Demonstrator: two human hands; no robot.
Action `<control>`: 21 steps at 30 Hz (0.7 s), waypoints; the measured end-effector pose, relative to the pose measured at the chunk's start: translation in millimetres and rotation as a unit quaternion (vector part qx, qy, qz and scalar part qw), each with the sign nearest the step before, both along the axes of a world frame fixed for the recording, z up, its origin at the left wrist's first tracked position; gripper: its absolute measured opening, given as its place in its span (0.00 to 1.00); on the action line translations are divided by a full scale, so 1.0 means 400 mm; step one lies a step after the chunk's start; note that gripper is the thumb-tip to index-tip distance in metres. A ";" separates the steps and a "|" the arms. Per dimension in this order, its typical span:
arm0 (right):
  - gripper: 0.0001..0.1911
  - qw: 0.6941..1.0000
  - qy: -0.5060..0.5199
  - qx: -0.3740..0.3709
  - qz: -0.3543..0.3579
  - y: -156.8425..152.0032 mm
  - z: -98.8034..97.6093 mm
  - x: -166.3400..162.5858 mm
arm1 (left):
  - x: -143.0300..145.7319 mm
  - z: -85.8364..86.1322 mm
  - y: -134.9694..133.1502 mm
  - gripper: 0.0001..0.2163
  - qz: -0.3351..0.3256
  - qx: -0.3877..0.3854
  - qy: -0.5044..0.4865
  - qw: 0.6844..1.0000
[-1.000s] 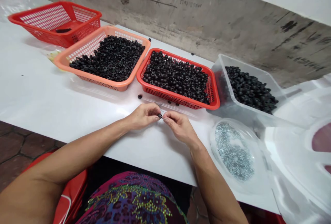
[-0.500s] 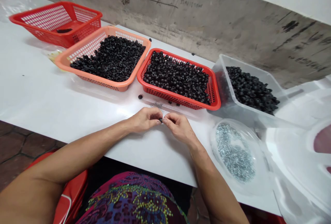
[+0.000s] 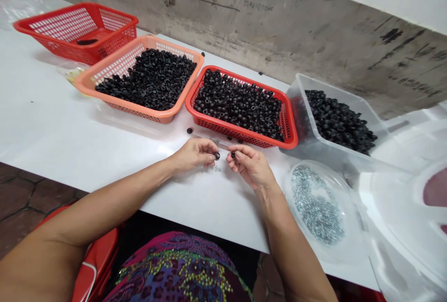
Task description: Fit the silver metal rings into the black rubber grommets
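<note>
My left hand (image 3: 194, 154) pinches a small black rubber grommet (image 3: 217, 156) between its fingertips. My right hand (image 3: 250, 166) holds a second black grommet (image 3: 233, 154) at its fingertips, a short gap from the first. Just below my hands, a few tiny metal rings (image 3: 217, 168) lie on the white table (image 3: 87, 139). Beyond my hands stands a red basket (image 3: 292, 120) full of black grommets, and a loose grommet (image 3: 189, 130) lies near its left corner. A clear dish (image 3: 316, 204) of small silver metal rings sits to my right.
An orange basket (image 3: 129, 106) and a clear plastic tub (image 3: 300, 102) hold more black grommets. A red basket (image 3: 63, 23) at far left has few. A concrete wall (image 3: 279, 27) runs behind the table, and white plastic (image 3: 394, 246) lies at right.
My hands have moved apart from touching at the fingertips. The right hand has shifted right, and a black grommet now shows in each hand.
</note>
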State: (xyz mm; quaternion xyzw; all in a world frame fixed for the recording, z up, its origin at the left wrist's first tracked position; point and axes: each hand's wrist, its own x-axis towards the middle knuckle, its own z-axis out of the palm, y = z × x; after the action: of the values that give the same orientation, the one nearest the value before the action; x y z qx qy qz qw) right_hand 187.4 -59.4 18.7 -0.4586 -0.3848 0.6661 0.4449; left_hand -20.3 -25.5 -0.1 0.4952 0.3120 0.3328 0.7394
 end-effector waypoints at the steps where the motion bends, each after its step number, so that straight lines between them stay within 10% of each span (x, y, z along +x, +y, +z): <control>1: 0.17 1.000 0.007 -0.004 0.004 0.000 0.001 0.000 | 0.000 0.000 0.000 0.10 0.002 -0.005 -0.006 1.000; 21: 0.06 0.986 -0.112 0.109 -0.051 -0.026 0.003 -0.048 | 0.003 0.007 -0.006 0.08 0.001 0.011 0.004 1.000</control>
State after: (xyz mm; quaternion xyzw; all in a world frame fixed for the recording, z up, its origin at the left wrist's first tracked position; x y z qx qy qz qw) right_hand 168.2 -70.0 20.0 -0.4981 -0.4788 0.5412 0.4792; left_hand -19.1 -27.8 2.7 0.5043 0.3113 0.3350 0.7325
